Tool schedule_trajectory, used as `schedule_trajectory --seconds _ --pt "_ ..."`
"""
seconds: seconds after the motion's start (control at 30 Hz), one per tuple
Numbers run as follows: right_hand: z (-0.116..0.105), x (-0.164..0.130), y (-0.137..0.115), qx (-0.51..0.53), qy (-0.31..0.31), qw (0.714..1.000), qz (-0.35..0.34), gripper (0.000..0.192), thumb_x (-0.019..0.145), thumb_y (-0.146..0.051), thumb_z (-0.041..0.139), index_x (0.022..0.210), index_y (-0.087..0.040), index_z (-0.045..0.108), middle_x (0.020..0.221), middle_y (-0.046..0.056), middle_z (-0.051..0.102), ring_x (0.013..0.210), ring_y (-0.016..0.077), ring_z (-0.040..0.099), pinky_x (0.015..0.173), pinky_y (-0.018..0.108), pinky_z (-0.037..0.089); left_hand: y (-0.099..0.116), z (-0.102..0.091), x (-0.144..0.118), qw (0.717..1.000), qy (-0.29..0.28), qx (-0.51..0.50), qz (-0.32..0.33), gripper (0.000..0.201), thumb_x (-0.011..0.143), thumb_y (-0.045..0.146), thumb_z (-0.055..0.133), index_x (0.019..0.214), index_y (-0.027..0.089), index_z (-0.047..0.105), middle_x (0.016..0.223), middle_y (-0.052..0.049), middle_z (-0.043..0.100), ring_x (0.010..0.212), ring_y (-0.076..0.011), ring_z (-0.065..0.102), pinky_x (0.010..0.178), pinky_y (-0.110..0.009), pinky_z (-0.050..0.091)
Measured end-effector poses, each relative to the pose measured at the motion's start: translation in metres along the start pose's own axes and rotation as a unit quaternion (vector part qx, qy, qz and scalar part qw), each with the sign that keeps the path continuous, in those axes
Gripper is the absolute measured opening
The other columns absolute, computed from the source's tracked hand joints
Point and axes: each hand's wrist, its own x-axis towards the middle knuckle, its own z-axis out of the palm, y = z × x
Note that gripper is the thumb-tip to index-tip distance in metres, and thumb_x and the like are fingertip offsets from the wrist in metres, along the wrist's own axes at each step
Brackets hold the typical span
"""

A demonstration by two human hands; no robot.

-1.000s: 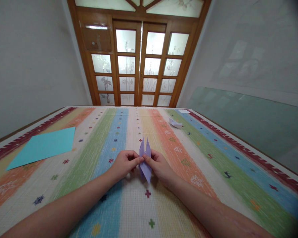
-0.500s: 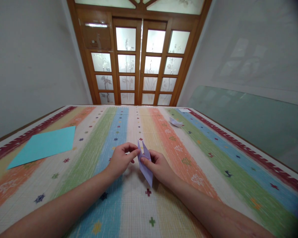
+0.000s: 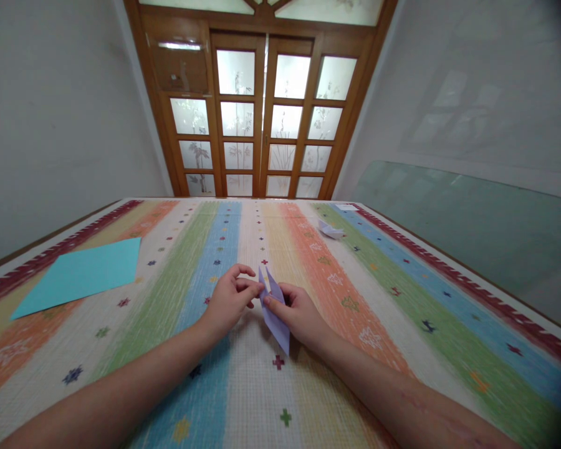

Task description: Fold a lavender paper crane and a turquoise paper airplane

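Observation:
A half-folded lilac paper piece (image 3: 277,321) with two pointed tips stands above the striped mat (image 3: 355,299). My right hand (image 3: 297,312) pinches its middle from the right, thumb on top. My left hand (image 3: 230,299) pinches the paper's upper left flap between thumb and forefinger, with the other fingers lifted. Both forearms reach in from the bottom edge.
A flat turquoise paper sheet (image 3: 77,274) lies on the mat at the left. A small folded white paper figure (image 3: 331,231) sits far right of centre, with a white scrap (image 3: 346,207) behind it. Wooden glass-paned doors (image 3: 262,118) stand beyond the mat.
The paper's two tips stood upright a second ago; now the piece is tilted and lower, and my left fingers have shifted onto the left flap, with the other fingers spread.

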Motion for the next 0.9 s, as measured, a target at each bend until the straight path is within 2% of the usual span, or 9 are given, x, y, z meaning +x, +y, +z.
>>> schedule_trajectory --seconds 0.1,0.2,0.3,0.43,0.57,0.67,0.77,0.83,0.9 --pt "0.001 -0.002 -0.002 -0.01 0.003 1.0 -0.01 0.029 0.086 -0.046 0.067 0.08 -0.018 0.067 0.07 0.0 0.056 0.063 0.0143 0.047 0.057 0.027 0.036 0.0 0.002 0.0 0.999 -0.035 -0.012 -0.024 0.043 0.072 0.035 0.079 0.105 0.018 0.059 0.075 -0.001 0.069 0.064 -0.015 0.062 0.053 -0.023 0.046" --pt "0.003 -0.003 -0.004 -0.032 0.011 0.999 -0.023 0.03 0.086 -0.045 0.067 0.073 -0.018 0.063 0.067 -0.001 0.053 0.062 0.0144 0.047 0.057 0.027 0.036 0.001 0.002 0.001 0.997 -0.065 0.017 -0.041 0.028 0.072 0.037 0.078 0.085 0.014 0.068 0.073 -0.003 0.067 0.062 -0.0132 0.058 0.054 -0.023 0.044" --pt "0.003 -0.002 -0.006 -0.04 0.011 0.999 -0.023 0.029 0.085 -0.044 0.067 0.072 -0.019 0.062 0.066 -0.001 0.051 0.062 0.0143 0.046 0.057 0.028 0.035 0.006 0.001 0.001 0.996 -0.054 0.041 -0.049 0.026 0.072 0.039 0.077 0.068 0.015 0.068 0.063 -0.002 0.062 0.055 -0.0115 0.052 0.053 -0.023 0.04" --pt "0.002 -0.001 -0.009 -0.024 -0.026 0.999 -0.02 0.027 0.085 -0.043 0.066 0.074 -0.019 0.062 0.066 -0.001 0.051 0.06 0.0135 0.044 0.056 0.028 0.035 0.011 0.001 -0.001 0.997 -0.045 0.034 -0.057 0.034 0.074 0.046 0.075 0.063 0.015 0.067 0.06 -0.001 0.058 0.054 -0.0117 0.048 0.051 -0.024 0.04" --pt "0.001 -0.003 -0.009 -0.025 -0.041 0.999 0.003 0.027 0.082 -0.042 0.067 0.071 -0.019 0.057 0.065 -0.003 0.048 0.058 0.0121 0.042 0.054 0.026 0.033 0.012 -0.004 0.004 0.998 0.002 -0.003 -0.058 0.033 0.072 0.047 0.077 0.07 0.014 0.07 0.069 -0.003 0.061 0.061 -0.0127 0.051 0.051 -0.022 0.04" --pt "0.003 -0.006 -0.007 -0.015 -0.075 0.996 0.047 0.033 0.079 -0.044 0.07 0.069 -0.018 0.052 0.063 -0.004 0.045 0.055 0.0107 0.04 0.051 0.025 0.031 0.014 -0.017 0.014 0.996 0.079 -0.029 -0.037 0.033 0.069 0.045 0.079 0.075 0.014 0.071 0.079 -0.005 0.064 0.064 -0.0118 0.049 0.049 -0.02 0.038" --pt "0.005 -0.007 -0.004 0.018 -0.101 0.992 0.07 0.037 0.078 -0.049 0.072 0.071 -0.017 0.054 0.063 -0.004 0.045 0.054 0.0099 0.04 0.05 0.024 0.03 0.016 -0.029 0.021 0.994 0.105 -0.033 -0.02 0.036 0.069 0.048 0.079 0.077 0.014 0.069 0.084 -0.005 0.064 0.065 -0.0107 0.048 0.049 -0.019 0.037" --pt "0.005 -0.005 -0.001 0.04 -0.091 0.993 0.061 0.039 0.077 -0.051 0.073 0.072 -0.017 0.056 0.064 -0.004 0.047 0.055 0.0096 0.04 0.052 0.024 0.031 0.015 -0.032 0.022 0.995 0.097 -0.035 -0.017 0.038 0.071 0.05 0.077 0.081 0.015 0.07 0.087 -0.005 0.064 0.067 -0.0113 0.05 0.049 -0.019 0.038" --pt "0.003 -0.003 0.002 0.056 -0.069 0.995 0.054 0.04 0.077 -0.052 0.074 0.073 -0.016 0.058 0.065 -0.003 0.048 0.057 0.0095 0.041 0.053 0.024 0.031 0.01 -0.03 0.02 0.998 0.037 -0.031 -0.033 0.039 0.074 0.052 0.074 0.085 0.015 0.07 0.086 -0.005 0.063 0.068 -0.0123 0.052 0.048 -0.019 0.04"
